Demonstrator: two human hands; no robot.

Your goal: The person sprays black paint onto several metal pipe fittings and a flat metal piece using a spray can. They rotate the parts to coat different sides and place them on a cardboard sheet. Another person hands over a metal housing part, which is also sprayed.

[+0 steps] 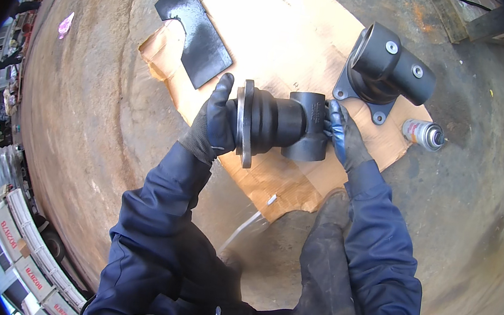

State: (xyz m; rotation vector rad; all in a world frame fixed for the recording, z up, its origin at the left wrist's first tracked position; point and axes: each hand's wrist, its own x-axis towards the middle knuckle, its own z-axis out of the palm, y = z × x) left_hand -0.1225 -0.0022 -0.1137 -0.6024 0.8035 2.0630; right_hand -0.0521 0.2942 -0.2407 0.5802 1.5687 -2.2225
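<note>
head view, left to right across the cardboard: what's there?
Flat black plate → left hand → black flanged casting held between both hands → right hand → second black casting → spray can, just off the cardboard.

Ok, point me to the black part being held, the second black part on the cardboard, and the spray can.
Held black flanged part (275, 122): head view, on its ribbed middle body.
Second black flanged part (395, 65): head view, on its upper cylinder wall.
Spray can (422, 133): head view, on its side near the cap.
</note>
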